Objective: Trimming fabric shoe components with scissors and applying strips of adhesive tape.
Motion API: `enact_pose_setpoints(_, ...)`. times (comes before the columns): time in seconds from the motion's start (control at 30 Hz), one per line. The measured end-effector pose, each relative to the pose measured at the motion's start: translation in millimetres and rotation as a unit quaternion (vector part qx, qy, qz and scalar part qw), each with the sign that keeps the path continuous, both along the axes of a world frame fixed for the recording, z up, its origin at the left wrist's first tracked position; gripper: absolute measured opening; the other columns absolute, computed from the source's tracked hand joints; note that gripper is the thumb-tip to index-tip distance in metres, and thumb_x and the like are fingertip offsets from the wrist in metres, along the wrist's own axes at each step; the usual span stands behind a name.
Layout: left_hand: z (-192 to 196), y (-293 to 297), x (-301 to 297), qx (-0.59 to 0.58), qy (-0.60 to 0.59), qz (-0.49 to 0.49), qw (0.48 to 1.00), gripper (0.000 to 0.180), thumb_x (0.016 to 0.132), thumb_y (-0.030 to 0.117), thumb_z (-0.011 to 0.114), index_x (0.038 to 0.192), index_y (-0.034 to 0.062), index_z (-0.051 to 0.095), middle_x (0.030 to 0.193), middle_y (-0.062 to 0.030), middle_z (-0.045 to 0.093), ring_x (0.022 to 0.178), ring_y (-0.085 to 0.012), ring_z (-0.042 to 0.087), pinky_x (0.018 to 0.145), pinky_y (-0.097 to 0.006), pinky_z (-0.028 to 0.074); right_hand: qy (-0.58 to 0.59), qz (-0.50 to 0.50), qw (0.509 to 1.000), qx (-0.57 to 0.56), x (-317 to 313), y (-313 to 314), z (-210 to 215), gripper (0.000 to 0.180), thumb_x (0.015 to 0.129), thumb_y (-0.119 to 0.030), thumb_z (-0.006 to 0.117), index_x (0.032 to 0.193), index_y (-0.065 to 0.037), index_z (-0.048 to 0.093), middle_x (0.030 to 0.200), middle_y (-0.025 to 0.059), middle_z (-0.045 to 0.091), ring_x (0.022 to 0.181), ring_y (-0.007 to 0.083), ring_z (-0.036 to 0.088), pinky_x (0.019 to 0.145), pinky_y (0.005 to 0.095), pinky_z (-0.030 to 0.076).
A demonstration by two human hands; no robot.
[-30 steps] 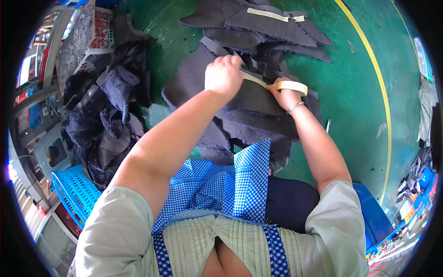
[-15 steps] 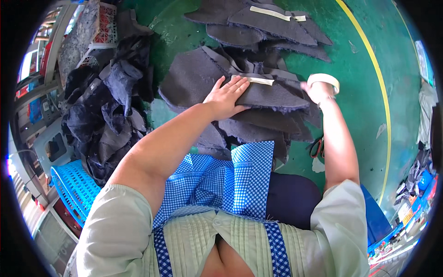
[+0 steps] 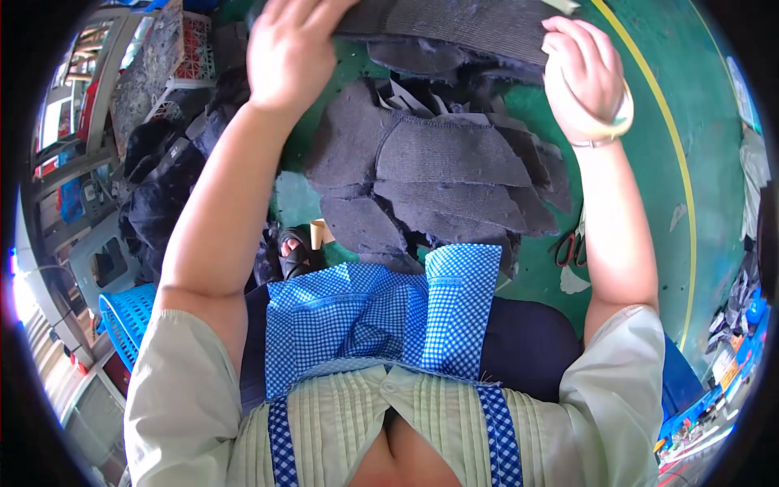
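Observation:
My left hand (image 3: pixel 288 49) and my right hand (image 3: pixel 584 77) are both up at the far edge of the view, gripping a dark grey knitted fabric piece (image 3: pixel 462 24) by its left and right ends. A cream tape roll (image 3: pixel 623 114) sits around my right wrist. Below the held piece, a pile of similar grey fabric pieces (image 3: pixel 438 170) lies overlapped on the green floor (image 3: pixel 641 211), in front of my blue checked apron (image 3: pixel 381 316).
A heap of dark cloth (image 3: pixel 162 195) lies to my left, with a blue plastic basket (image 3: pixel 122 325) behind it. Red-handled scissors (image 3: pixel 565 247) rest on the floor by my right forearm. A yellow line (image 3: pixel 682 178) curves along the floor at right. My sandalled foot (image 3: pixel 294 252) shows by the pile.
Both hands have gone from pressing on the pile to gripping one grey piece and lifting it away from me. The tape roll has stayed on my right hand.

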State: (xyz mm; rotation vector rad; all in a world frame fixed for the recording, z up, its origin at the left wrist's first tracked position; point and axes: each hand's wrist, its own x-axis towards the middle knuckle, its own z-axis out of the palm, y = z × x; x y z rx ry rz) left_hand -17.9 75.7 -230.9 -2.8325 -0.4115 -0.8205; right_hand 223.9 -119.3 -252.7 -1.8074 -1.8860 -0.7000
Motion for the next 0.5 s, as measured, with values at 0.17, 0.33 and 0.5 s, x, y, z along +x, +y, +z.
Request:
enact_pose_setpoints(0.17,-63,-52,3,-0.29,0.147,-0.072,0.943,0.064,0.062,0.029,0.08,0.119,0.009,0.056,0.119,-0.0126,0.055,0.112,-0.0321,0.052,0.095,-0.043,0.043,0.208,0.054,0.969,-0.123,-22,-19,-51,0.056,0.058,-0.04,0.083,0.09,-0.003,0.055,0.101,0.0121,0.059,0.092,0.0274,0.058,0.078,0.0373,0.049)
enact_pose_setpoints(0.33,-135,-118,-48,-0.358,0.329,0.033,0.873,0.078,0.068,0.016,0.072,0.138,0.0116,0.037,0.143,-0.0133,0.035,0.128,-0.0346,0.038,0.104,-0.042,0.037,0.202,0.107,0.921,-0.314,-84,-74,-115,0.042,0.063,-0.021,0.077,0.095,-0.004,0.056,0.105,0.0112,0.058,0.095,0.0288,0.058,0.079,0.0399,0.05)
enact_pose_setpoints(0.5,-88,-104,-57,-0.261,0.087,-0.047,0.96,0.054,0.058,-0.004,0.058,0.11,0.005,0.06,0.114,-0.0118,0.055,0.092,-0.0298,0.055,0.08,-0.038,0.048,0.224,0.069,0.962,-0.139,-80,-79,-83,0.014,0.066,-0.006,0.062,0.079,-0.006,0.056,0.092,0.0054,0.058,0.085,0.0234,0.058,0.071,0.0363,0.049)
